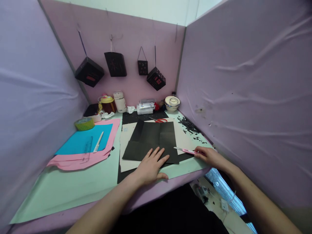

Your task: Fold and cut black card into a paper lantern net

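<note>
My left hand (pixel 151 165) lies flat with spread fingers on the lower edge of a creased sheet of black paper (pixel 153 138). Under that sheet is a pale board (pixel 126 164), with more black paper beneath. To the right, my right hand (pixel 207 156) pinches a pink craft knife (pixel 188 151) by its rear end. The knife's blade points left, over the right edge of the black sheet; whether it touches the paper I cannot tell. Red-handled scissors (pixel 161 120) rest just behind the sheet.
Black paper scraps (pixel 188 125) are strewn at the right. On the left, blue paper (pixel 78 141) carries a clear ruler (pixel 87 146), a white pen (pixel 98 142) and a green tape roll (pixel 84 124). Bowls (pixel 172 102) and a jug (pixel 108 104) stand behind. Black boxes (pixel 89 72) hang above.
</note>
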Demonstrator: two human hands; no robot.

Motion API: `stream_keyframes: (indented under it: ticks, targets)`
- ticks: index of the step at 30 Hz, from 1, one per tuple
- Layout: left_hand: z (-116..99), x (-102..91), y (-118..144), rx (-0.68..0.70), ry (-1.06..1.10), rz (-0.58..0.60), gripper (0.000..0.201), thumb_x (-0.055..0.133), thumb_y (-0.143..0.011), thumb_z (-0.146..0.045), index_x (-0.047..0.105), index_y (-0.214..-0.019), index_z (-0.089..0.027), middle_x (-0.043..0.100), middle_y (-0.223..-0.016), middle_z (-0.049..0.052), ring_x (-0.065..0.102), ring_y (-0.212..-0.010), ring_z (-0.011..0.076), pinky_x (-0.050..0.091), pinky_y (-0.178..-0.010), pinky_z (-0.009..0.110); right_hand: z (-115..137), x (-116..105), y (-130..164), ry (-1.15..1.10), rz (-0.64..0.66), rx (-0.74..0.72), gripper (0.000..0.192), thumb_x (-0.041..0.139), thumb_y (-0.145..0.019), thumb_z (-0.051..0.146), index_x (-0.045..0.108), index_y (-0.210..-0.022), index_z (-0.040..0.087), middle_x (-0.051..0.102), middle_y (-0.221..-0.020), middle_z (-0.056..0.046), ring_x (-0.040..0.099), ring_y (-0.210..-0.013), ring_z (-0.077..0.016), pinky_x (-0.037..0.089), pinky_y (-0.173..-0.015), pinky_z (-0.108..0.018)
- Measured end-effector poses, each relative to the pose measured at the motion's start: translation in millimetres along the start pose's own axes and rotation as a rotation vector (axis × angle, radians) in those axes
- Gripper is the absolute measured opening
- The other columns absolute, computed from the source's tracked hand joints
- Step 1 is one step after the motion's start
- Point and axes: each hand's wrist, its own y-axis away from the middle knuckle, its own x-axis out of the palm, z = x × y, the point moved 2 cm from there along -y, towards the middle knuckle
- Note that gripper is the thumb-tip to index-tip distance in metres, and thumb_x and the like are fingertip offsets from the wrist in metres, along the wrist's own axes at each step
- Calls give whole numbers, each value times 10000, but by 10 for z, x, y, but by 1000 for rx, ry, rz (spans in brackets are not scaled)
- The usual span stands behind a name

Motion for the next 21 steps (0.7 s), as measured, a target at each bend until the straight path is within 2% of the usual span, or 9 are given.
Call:
stream_keyframes:
  ticks: [9, 17, 21]
  targets:
    - [33, -37, 43, 24, 16, 9, 820, 469, -776, -738, 333, -1445, -283, 217, -1550, 105, 147, -1430, 318, 154, -1133, 509, -98, -16, -9, 41, -78, -1, 290, 461, -890, 456, 633, -929, 226, 671, -878, -51, 594, -785, -200, 415, -696, -296]
    - [57, -67, 102, 53, 12, 26, 802, 489, -791, -711, 290, -1461, -318, 165, -1565, 84, 103, -1437, 318, 127, -1136, 511, -166, -23, -41, 29, -39, -47, 300, 505, -871, 447, 671, -981, 223, 685, -964, -76, 611, -851, -220, 455, -779, -330]
    - [52, -65, 111, 70, 2, 9, 792, 491, -789, -711, 280, -1460, -346, 127, -1575, 67, 74, -1439, 327, 92, -1136, 521, -165, -84, -82, 18, -78, -94, 304, 487, -883, 443, 671, -970, 218, 686, -971, -77, 615, -866, -213, 457, -777, -316]
